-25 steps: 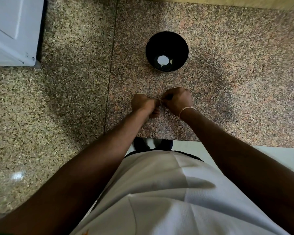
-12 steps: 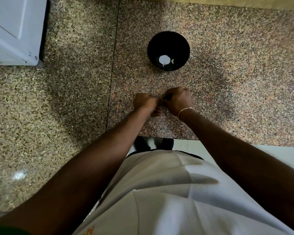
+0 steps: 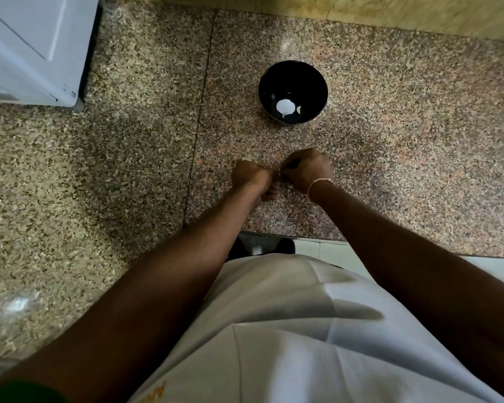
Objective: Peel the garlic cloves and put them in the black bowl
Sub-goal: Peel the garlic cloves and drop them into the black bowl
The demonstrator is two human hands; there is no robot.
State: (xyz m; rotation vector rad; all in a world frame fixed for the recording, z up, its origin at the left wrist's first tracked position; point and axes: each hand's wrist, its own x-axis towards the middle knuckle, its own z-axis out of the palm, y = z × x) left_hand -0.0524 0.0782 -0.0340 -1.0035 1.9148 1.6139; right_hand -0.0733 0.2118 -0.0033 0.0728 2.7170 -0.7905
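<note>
A black bowl [image 3: 293, 91] stands on the speckled granite counter [image 3: 390, 141], straight ahead of my hands. Inside it lie a white round piece and a small pale clove [image 3: 298, 109]. My left hand [image 3: 252, 175] and my right hand [image 3: 307, 169] are curled and meet fingertip to fingertip just in front of the bowl. Between them a tiny pale bit of garlic [image 3: 279, 173] shows; both hands pinch it, and most of it is hidden by the fingers. A light band circles my right wrist.
A white appliance [image 3: 32, 48] stands at the far left of the counter. A yellowish wall runs along the back. The counter's front edge lies just behind my wrists, with pale floor tiles and dark shoes below.
The hands stay together at the same spot with only small finger movement. The view has tipped slightly, so the bowl sits lower in the frame.
</note>
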